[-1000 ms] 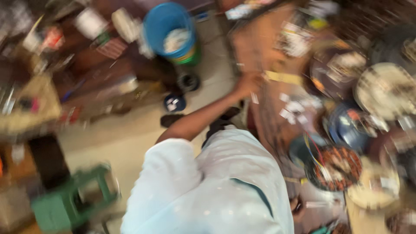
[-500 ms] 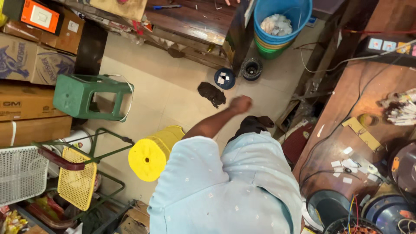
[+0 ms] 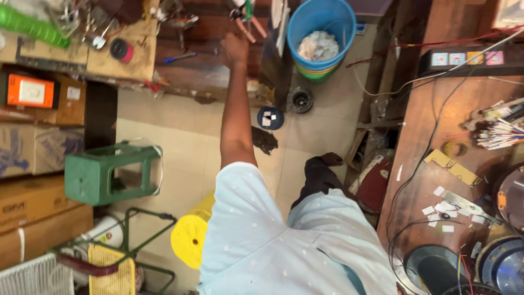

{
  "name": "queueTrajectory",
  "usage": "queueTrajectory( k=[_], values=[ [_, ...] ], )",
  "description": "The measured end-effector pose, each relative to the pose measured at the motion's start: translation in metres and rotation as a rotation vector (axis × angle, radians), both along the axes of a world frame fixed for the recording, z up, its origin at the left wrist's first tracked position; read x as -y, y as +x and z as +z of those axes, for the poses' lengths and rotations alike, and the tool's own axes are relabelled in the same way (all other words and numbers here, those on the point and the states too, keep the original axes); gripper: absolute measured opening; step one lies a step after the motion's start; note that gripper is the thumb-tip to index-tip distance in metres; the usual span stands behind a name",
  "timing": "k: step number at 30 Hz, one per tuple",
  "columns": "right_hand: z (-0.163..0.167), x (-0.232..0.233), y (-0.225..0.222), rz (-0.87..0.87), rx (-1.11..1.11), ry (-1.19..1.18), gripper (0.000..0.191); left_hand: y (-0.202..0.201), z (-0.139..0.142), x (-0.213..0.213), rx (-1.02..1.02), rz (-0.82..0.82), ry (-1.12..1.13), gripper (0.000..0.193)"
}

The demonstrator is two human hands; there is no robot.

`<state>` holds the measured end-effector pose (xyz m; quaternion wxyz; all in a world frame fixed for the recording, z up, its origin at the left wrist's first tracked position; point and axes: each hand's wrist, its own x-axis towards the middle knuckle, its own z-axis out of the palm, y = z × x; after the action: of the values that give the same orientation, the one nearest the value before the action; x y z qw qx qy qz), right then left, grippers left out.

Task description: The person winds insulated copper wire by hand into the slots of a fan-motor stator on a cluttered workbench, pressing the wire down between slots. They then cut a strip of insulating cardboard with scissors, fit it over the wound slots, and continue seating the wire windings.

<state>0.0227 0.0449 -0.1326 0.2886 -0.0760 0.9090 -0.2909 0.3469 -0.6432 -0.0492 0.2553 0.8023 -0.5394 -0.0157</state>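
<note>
Left hand (image 3: 236, 49): arm stretched to 12 o'clock, hand over the wooden bench (image 3: 180, 60); cannot tell whether open or closed. Nearest item: tool handles (image 3: 245, 22), at 1 o'clock of hand. Blue bucket (image 3: 322, 35), at 3 o'clock. Right hand: out of sight.

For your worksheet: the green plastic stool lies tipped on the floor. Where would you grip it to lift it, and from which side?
Probably grip one of the upper legs of the green stool, coming down from above. It lies on its side, so its legs run level and the open gaps between them let fingers wrap around. Boxes crowd its seat end, so reach in from the floor side.
</note>
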Motion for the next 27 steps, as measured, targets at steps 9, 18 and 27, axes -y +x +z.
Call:
queueTrajectory(
  k=[9,18,27],
  values=[
    [0.034,-0.014,0.041,0.022,0.049,0.176,0.03,-0.047,-0.021,0.042,0.054,-0.069,0.288,0.027],
    [0.104,-0.011,0.103,-0.216,-0.027,-0.159,0.029,-0.101,-0.015,-0.034,-0.241,-0.583,-0.265,0.02],
    [0.199,0.027,0.081,-0.578,0.152,-0.864,0.05,-0.291,0.025,-0.404,-0.574,-2.4,1.117,0.02]
  ],
)
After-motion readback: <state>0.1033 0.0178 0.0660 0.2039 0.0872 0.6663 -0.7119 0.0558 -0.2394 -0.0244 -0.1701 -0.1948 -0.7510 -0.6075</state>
